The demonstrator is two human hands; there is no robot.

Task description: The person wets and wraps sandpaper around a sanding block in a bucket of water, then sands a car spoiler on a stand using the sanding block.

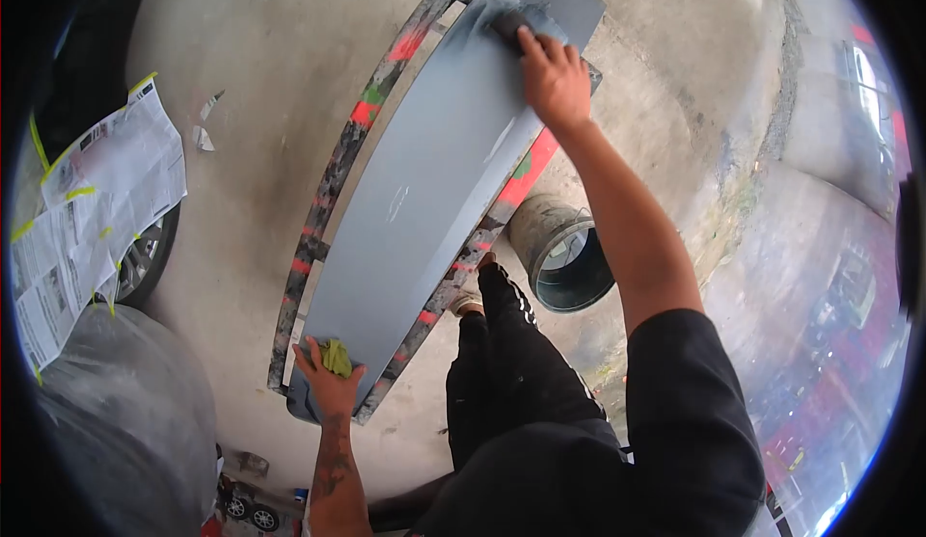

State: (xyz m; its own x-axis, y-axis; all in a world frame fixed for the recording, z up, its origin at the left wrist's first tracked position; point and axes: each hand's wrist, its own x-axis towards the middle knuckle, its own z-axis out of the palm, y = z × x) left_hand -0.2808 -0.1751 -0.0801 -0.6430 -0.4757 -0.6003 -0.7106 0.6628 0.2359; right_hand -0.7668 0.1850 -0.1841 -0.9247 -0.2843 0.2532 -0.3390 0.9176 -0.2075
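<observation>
Grey panel: the long, tapering panel (415, 171) lies across the stand, running from the lower left up to the upper right, with both hands at it, one towards each end; most of its length stretches bare between them.
Right hand: at the far end of the panel, the right hand (558, 74) is closed around a dark sanding block (512, 31), fingers curled over it, the block lying against the panel's face.
Wet patch: a pale, milky smear (492, 14) spreads over the panel around the block, beside the darker grey tip.
Left hand: at the near end, the left hand (331, 383) is half open, with a bunched yellow-green cloth (336, 358) held between thumb and fingers; the hand lies over the panel's narrow end.
Panel face: light scratch-like marks (396, 203) show near the middle, between the hands and well apart from both.
Stand: a paint-spattered frame (318, 211), black and grey with red and green patches, shows along both long sides of the panel.
Bucket: an open, dirty bucket (542, 224) sits on the concrete floor (231, 238) just right of the stand, below the right forearm.
Left side: taped masking paper (106, 190) hangs over a car wheel (147, 265), with clear plastic sheeting (135, 402) nearer the viewer.
</observation>
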